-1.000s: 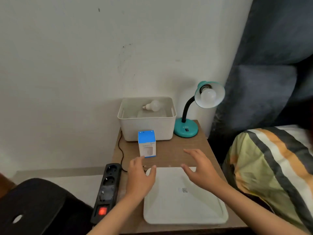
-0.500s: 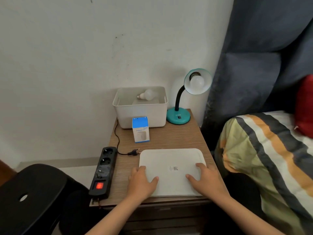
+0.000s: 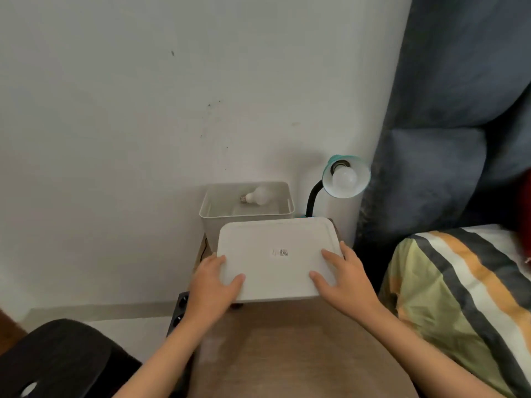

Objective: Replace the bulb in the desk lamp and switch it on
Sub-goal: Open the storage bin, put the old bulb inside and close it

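A teal desk lamp [image 3: 346,176] stands at the table's back right, a white bulb [image 3: 344,179] in its shade, unlit. A loose white bulb [image 3: 257,195] lies in an open white bin [image 3: 247,216] against the wall. My left hand [image 3: 214,285] and my right hand [image 3: 343,278] grip the near corners of a flat white lid [image 3: 275,257], held raised and tilted in front of the bin. The lid hides the blue bulb box and the lamp's base.
The brown wooden table [image 3: 298,349] fills the lower middle. A black power strip [image 3: 179,311] lies along its left edge, mostly hidden by my left arm. A black stool [image 3: 57,360] stands lower left. A striped bed cover [image 3: 465,297] is on the right.
Both hands have closed on the white lid and lifted it off the table toward the bin. The view has tilted, and the lid now covers the blue box.
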The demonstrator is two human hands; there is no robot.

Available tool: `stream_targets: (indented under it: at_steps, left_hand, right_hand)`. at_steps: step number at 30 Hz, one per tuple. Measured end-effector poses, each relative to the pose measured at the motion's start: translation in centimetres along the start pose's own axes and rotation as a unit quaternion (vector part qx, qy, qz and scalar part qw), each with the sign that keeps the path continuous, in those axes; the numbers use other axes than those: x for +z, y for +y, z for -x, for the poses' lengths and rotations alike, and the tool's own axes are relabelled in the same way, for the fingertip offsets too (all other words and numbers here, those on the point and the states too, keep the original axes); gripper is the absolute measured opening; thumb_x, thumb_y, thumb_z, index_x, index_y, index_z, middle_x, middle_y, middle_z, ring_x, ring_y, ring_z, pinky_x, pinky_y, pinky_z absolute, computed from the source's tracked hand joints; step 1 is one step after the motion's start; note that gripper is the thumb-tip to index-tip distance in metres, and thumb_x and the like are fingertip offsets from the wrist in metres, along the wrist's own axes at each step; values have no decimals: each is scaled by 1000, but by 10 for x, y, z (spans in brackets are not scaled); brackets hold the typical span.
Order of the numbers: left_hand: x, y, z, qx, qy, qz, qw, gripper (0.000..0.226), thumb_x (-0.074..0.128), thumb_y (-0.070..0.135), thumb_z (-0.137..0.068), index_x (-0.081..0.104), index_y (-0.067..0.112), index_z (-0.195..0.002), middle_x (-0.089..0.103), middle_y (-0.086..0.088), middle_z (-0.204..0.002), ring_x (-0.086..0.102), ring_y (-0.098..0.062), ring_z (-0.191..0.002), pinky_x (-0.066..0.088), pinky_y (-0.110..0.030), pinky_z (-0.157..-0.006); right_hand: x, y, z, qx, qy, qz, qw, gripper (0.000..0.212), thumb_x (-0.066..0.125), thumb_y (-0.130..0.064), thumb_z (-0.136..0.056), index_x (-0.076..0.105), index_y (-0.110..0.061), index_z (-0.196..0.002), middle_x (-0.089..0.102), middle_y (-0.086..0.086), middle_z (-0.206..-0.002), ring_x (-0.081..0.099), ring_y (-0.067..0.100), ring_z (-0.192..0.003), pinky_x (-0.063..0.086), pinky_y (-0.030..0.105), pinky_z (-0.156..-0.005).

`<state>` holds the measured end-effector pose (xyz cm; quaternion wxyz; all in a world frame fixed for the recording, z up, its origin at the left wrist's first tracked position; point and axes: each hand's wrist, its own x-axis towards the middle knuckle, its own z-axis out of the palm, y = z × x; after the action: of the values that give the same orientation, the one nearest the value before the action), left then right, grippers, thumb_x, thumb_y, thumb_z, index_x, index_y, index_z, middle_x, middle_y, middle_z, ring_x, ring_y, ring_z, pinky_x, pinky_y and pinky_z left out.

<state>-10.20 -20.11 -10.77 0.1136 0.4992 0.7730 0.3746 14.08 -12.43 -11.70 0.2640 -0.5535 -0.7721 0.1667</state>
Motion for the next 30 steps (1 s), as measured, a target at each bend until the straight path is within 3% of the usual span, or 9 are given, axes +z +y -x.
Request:
stream_targets:
  at_steps: [6,10,14,19,23,30]
  left_hand:
    - [-32,1,-81,-15,42,-5,999,58,73,30,-77,55,3,-125,55,-15,-131,52,-29,-120,40,-35,-100]
    - [-40,-1,-133,-20,44,-8,999,58,71,30,-79,54,0,-125,55,-16,-131,52,-30,-120,41,-37,-101]
    - [-36,-4,-169,-30,27,-20,999,53,69,30,-80,57,-3,-119,60,-18,-125,54,-33,-117,43,-36,-96]
    - [-24,-11,-198,-47,-7,-38,998,60,65,36,-82,51,0,-128,54,-14,-134,48,-29,-124,39,-35,-102]
    - [-16,-13,-210,-49,-24,-53,997,59,63,37,-84,50,0,-128,53,-15,-135,48,-29,-126,38,-35,-103]
    - [-6,-14,-214,-32,-19,-79,996,50,61,35,-86,56,-3,-118,59,-17,-125,53,-31,-117,43,-35,-93]
  right_hand:
    - [0,-53,-81,-30,-15,-28,999,54,61,-39,-85,50,-12,-130,25,23,-149,25,33,-139,28,34,-109]
    - [11,-75,-137,-48,-21,-38,998,44,62,-38,-83,57,-7,-115,44,16,-123,46,34,-114,40,32,-88]
    - [29,-81,-175,-30,-37,-35,998,42,61,-40,-83,60,-3,-103,47,10,-105,53,28,-96,43,29,-74]
    - [47,-73,-198,-1,-52,-33,998,47,60,-43,-83,60,-3,-107,49,12,-111,51,28,-104,46,34,-84]
    - [56,-68,-209,16,-45,-36,998,45,60,-44,-81,62,-2,-99,50,12,-103,50,28,-100,46,34,-80]
    - [66,-60,-217,17,-36,-35,999,45,59,-43,-82,60,-4,-106,51,14,-104,50,30,-104,47,37,-86]
